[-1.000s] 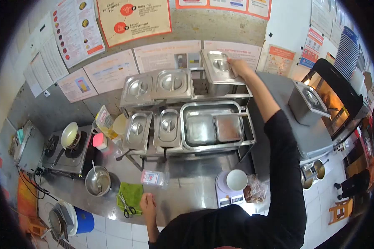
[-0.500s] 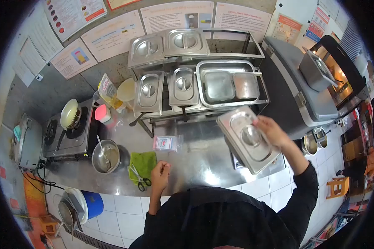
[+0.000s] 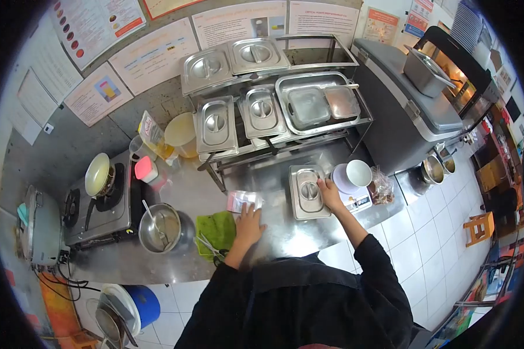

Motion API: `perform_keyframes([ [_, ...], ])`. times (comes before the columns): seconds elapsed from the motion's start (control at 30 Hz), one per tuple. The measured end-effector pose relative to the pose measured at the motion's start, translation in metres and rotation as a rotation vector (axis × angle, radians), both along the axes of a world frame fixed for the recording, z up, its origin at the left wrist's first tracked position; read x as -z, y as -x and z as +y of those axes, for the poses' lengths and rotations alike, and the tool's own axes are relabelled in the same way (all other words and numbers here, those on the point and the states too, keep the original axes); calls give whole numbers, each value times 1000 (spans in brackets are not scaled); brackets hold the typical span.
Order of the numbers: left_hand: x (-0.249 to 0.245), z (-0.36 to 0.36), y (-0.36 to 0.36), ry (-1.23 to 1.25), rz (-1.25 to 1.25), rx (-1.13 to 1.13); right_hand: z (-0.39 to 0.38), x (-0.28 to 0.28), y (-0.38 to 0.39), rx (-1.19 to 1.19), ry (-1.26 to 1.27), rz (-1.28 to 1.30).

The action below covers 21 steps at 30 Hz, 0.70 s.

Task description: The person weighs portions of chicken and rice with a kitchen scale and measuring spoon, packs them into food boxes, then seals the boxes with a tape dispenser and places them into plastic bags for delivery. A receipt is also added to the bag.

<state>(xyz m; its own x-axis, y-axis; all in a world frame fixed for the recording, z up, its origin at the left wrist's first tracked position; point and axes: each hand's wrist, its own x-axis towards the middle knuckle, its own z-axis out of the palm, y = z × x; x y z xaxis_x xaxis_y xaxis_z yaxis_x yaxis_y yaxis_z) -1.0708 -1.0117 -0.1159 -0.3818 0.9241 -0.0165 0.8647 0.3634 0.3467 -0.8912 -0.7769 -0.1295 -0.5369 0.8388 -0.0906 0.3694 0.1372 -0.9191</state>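
Note:
A lidded steel container (image 3: 307, 206) stands on the steel worktop (image 3: 273, 232). My right hand (image 3: 330, 196) is at its right side, by the lid's handle; its fingers are partly hidden, so I cannot tell whether they grip. Fingers spread, my left hand (image 3: 249, 228) lies near the lower edge of a small plastic packet (image 3: 243, 202). Just left of that hand are a green cloth (image 3: 215, 227) and scissors (image 3: 214, 250). To the right of the container, a white bowl (image 3: 358, 173) sits at a digital scale (image 3: 360, 201), beside a plastic bag (image 3: 381, 187).
A mixing bowl (image 3: 160, 228) with a utensil stands left of the cloth, near a stove (image 3: 119, 206) with a pan (image 3: 99, 174). Behind is a rack (image 3: 285, 145) of lidded containers. A grey cooler (image 3: 390, 104) stands at the right.
The lidded container came down and left from mid-air onto the worktop with my right hand. My left hand moved right and spread its fingers. The scale, bowl and bag came into view.

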Motion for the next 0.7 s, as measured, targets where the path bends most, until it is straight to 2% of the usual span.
perform_keyframes([
  [0.07,6,-20,-9,10,-15,68,-4,15,15,207,-111,-36],
  [0.1,8,-31,-16,16,-13,61,-19,-6,23,247,-151,41],
  [0.17,10,-47,-28,-163,-40,67,-28,-4,43,294,-89,55],
  [0.2,11,-52,-25,-160,-37,65,-31,-2,49,351,-31,68],
  [0.27,13,-57,-18,-257,-261,23,-27,25,66,377,-64,109],
  [0.33,7,-52,-7,-339,-169,-39,-35,26,89,527,64,275],
  [0.4,0,-41,7,-423,-77,-100,-49,11,101,514,-21,262],
  [0.47,-3,-30,19,-292,-41,-69,-66,-9,114,573,173,304],
  [0.5,0,-29,17,-295,-42,-61,-67,4,123,584,200,339],
  [0.53,5,-29,12,-167,44,-112,-70,7,131,597,225,374],
  [0.57,10,-30,7,-43,131,-161,-75,10,136,538,398,512],
  [0.6,14,-33,0,-58,129,-147,-79,10,143,512,397,580],
  [0.63,21,-38,-7,-62,76,-163,-90,-13,146,514,577,676],
  [0.67,27,-42,-14,-61,22,-174,-92,-6,154,544,593,631],
  [0.7,26,-45,-22,-72,20,-148,-96,-9,159,564,707,693],
])
